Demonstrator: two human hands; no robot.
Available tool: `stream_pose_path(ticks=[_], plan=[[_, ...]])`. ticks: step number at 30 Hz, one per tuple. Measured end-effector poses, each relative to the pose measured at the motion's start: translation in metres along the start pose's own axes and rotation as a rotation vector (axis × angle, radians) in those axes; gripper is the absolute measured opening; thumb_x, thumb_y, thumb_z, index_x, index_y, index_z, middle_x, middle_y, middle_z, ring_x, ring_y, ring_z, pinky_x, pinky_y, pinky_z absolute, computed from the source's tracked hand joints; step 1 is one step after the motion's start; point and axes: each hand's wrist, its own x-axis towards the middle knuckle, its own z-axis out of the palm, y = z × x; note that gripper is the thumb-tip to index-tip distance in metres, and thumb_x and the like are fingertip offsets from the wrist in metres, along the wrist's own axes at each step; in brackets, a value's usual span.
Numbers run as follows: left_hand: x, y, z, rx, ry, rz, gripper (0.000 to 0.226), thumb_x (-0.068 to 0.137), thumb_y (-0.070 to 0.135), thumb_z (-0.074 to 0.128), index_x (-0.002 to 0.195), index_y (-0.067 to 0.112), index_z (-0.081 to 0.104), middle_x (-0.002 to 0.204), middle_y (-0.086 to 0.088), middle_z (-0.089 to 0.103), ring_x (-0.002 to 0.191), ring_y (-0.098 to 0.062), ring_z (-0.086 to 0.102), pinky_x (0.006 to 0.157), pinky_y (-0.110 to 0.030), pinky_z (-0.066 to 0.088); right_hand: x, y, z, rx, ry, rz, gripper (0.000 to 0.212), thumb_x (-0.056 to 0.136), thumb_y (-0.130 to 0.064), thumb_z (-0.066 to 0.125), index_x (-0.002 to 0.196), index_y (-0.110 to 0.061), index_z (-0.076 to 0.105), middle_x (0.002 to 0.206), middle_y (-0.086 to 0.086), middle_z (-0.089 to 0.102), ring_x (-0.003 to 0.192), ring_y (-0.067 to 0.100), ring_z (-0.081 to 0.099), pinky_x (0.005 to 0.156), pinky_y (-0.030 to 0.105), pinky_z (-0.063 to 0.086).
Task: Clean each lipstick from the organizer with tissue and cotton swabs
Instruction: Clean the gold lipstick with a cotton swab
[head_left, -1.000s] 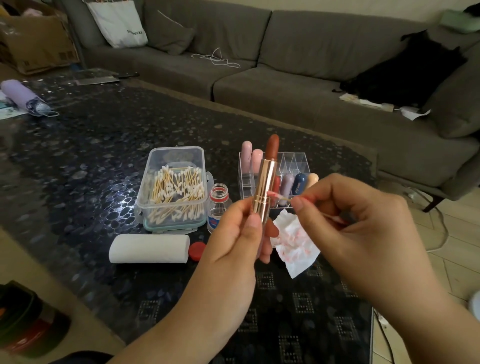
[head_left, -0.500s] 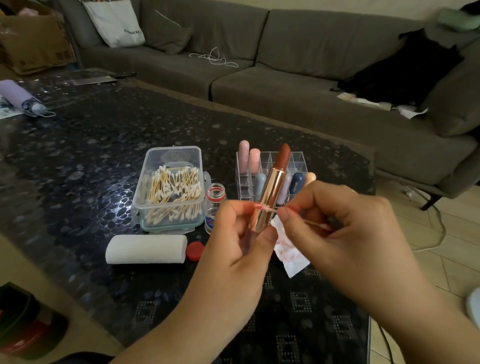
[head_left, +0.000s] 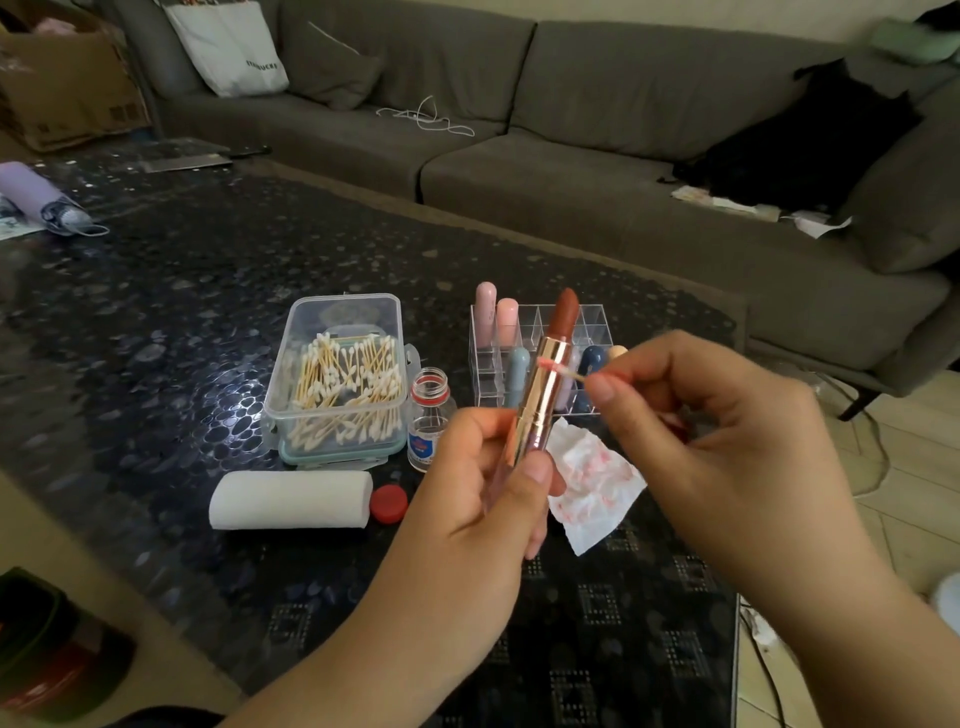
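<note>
Left hand (head_left: 488, 483) grips lipstick (head_left: 545, 384) upright; right hand (head_left: 727, 431) pinches cotton swab (head_left: 563, 368), tip touching tube.

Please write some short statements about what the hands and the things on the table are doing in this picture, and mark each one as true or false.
1. The left hand grips the rose-gold lipstick tube with the brown-red stick. True.
2. The right hand pinches a folded tissue. False: it pinches a thin wooden cotton swab with a pink-stained tip, which lies against the tube's upper part.
3. The small clear glass bottle has its cap on. False: it stands open, and the round red cap lies on the table beside the white tissue roll.
4. The clear plastic box of cotton swabs has no lid on. True.
5. The crumpled white tissue is clean. False: it has red marks.
</note>
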Motion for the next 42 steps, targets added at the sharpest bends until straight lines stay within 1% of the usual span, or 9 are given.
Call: stream_pose_path(ticks=[4, 8, 15, 19, 24, 27, 31, 35, 42], plan=[[-0.001, 0.002, 0.000, -0.051, -0.018, -0.029, 0.015, 0.084, 0.039, 0.050, 0.095, 0.035, 0.060, 0.072, 0.004, 0.056, 0.060, -0.012, 0.045, 0.063, -0.028, 0.039, -0.003, 0.001, 0.000, 0.047, -0.131, -0.015, 0.018, 0.083, -0.038, 0.057, 0.073, -0.025, 0.063, 0.051, -0.004, 0.050, 0.049, 0.010, 0.046, 0.060, 0.005, 0.035], [-0.001, 0.003, 0.001, -0.107, -0.049, -0.051, 0.016, 0.084, 0.040, 0.052, 0.091, 0.033, 0.063, 0.077, -0.001, 0.057, 0.061, -0.014, 0.046, 0.068, -0.029, 0.037, 0.000, 0.001, -0.003, 0.054, -0.034, 0.043, 0.016, 0.084, -0.041, 0.055, 0.076, -0.029, 0.061, 0.058, 0.002, 0.053, 0.054, 0.018, 0.049, 0.050, 0.015, 0.039], [0.002, 0.005, 0.002, -0.248, 0.031, -0.179, 0.022, 0.081, 0.032, 0.055, 0.091, 0.032, 0.074, 0.075, 0.007, 0.064, 0.067, -0.008, 0.058, 0.069, -0.029, 0.050, -0.002, 0.002, -0.007, 0.105, -0.165, 0.158, 0.016, 0.081, -0.042, 0.062, 0.072, -0.029, 0.063, 0.059, 0.004, 0.057, 0.052, 0.017, 0.050, 0.047, 0.016, 0.039], [0.008, -0.001, -0.004, -0.051, 0.097, -0.219, 0.020, 0.084, 0.036, 0.054, 0.089, 0.046, 0.070, 0.088, 0.007, 0.068, 0.090, -0.004, 0.059, 0.095, -0.032, 0.043, -0.001, 0.015, -0.012, 0.159, -0.166, 0.380, 0.016, 0.079, -0.042, 0.059, 0.072, -0.028, 0.062, 0.058, 0.010, 0.052, 0.045, 0.007, 0.040, 0.043, 0.014, 0.033], [0.020, -0.013, -0.010, 0.345, 0.097, -0.137, 0.013, 0.092, 0.024, 0.055, 0.099, 0.034, 0.061, 0.080, 0.009, 0.064, 0.071, 0.004, 0.061, 0.066, -0.005, 0.043, -0.006, 0.034, -0.013, 0.058, -0.275, 0.587, 0.015, 0.093, -0.031, 0.054, 0.080, -0.025, 0.059, 0.050, -0.005, 0.043, 0.041, 0.004, 0.035, 0.041, 0.014, 0.031], [0.024, -0.017, -0.009, 0.522, 0.112, -0.092, 0.014, 0.090, 0.015, 0.061, 0.095, 0.029, 0.060, 0.083, 0.009, 0.065, 0.070, 0.014, 0.058, 0.061, 0.000, 0.039, -0.009, 0.041, -0.011, 0.038, -0.379, 0.680, 0.013, 0.097, -0.027, 0.049, 0.087, -0.025, 0.058, 0.056, -0.003, 0.046, 0.046, 0.006, 0.037, 0.046, 0.020, 0.034], [0.030, -0.033, -0.012, 0.758, 0.125, -0.071, 0.020, 0.087, 0.019, 0.066, 0.085, 0.037, 0.057, 0.084, 0.010, 0.065, 0.076, 0.014, 0.057, 0.064, 0.000, 0.037, -0.014, 0.043, -0.008, 0.011, -0.504, 0.726, 0.014, 0.098, -0.020, 0.044, 0.094, -0.027, 0.055, 0.060, -0.006, 0.048, 0.039, 0.001, 0.038, 0.037, 0.010, 0.030], [0.034, -0.048, -0.015, 0.848, 0.089, -0.103, 0.018, 0.087, 0.023, 0.065, 0.102, 0.031, 0.061, 0.093, 0.011, 0.063, 0.083, 0.000, 0.059, 0.068, -0.008, 0.041, -0.018, 0.043, -0.007, -0.007, -0.576, 0.705, 0.011, 0.099, -0.025, 0.045, 0.097, -0.031, 0.055, 0.064, -0.008, 0.055, 0.053, 0.002, 0.048, 0.047, 0.010, 0.038], [0.035, -0.051, -0.018, 0.909, 0.088, -0.068, 0.016, 0.087, 0.025, 0.065, 0.099, 0.033, 0.057, 0.095, 0.013, 0.061, 0.086, -0.001, 0.058, 0.065, -0.007, 0.039, -0.017, 0.041, -0.008, 0.008, -0.585, 0.690, 0.013, 0.097, -0.024, 0.051, 0.088, -0.029, 0.058, 0.068, -0.011, 0.066, 0.056, -0.009, 0.057, 0.052, 0.002, 0.038]])
